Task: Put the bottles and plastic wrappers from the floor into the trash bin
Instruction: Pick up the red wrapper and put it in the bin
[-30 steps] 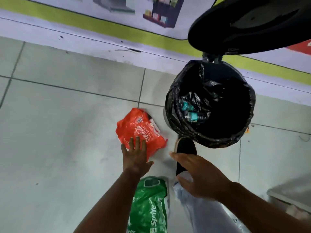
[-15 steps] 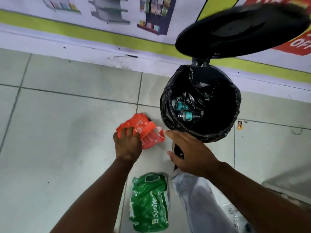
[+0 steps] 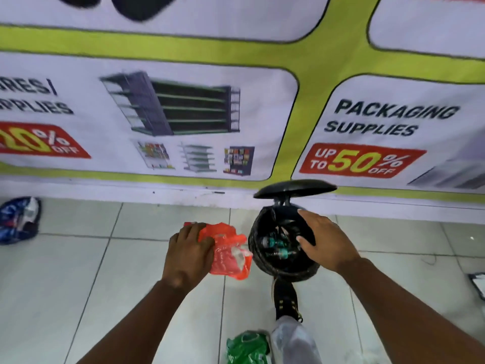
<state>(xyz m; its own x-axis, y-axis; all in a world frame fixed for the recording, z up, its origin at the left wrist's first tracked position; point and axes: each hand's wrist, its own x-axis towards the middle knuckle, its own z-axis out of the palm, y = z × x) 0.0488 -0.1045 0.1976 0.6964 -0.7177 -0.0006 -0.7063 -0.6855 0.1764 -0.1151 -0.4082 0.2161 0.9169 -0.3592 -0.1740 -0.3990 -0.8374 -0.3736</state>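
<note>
My left hand [image 3: 188, 254] grips a crumpled red plastic wrapper [image 3: 228, 252], held off the floor just left of the trash bin [image 3: 265, 261]. The bin is black, lined with a black bag, and its lid [image 3: 295, 188] stands up. Bottles with teal caps [image 3: 278, 245] lie inside it. My right hand [image 3: 326, 239] hovers over the bin's right rim with fingers spread and nothing in it. A green wrapper [image 3: 246, 348] lies on the tiles near my leg. A blue wrapper [image 3: 19, 219] lies at the far left by the wall.
My shoe [image 3: 284, 298] presses the bin's pedal. A printed banner [image 3: 236, 114] covers the wall behind the bin. A grey object [image 3: 479, 285] sits at the right edge. Pale floor tiles [image 3: 78, 271] spread to the left.
My left hand closed on the red wrapper and lifted it off the floor toward the bin. My right hand moved up over the bin. The view rose toward the wall.
</note>
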